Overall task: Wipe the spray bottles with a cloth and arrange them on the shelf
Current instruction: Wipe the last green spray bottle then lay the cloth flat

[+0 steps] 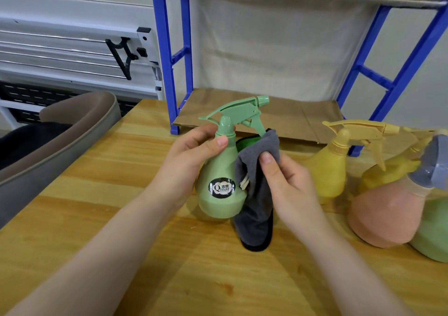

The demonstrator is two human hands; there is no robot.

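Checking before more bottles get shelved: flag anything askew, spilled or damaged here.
No spill or damage shows. The cardboard liner on the lower shelf overhangs the front edge onto the table. The pink bottle at right leans instead of standing upright.

The green spray bottle (219,182) looks like smooth plastic with a soft satin sheen, and it carries a glossy black sticker (221,187). The cloth (257,194) against it is grey, matt and finely napped, with a black edge. The tabletop (97,206) is pale wood with visible grain under a light varnish. The yellow bottle (329,170) and the pink bottle (385,216) have the same smooth plastic finish. The shelf frame (167,49) looks blue and glossy, and its lower board (291,116) is lined with creased matt brown cardboard.
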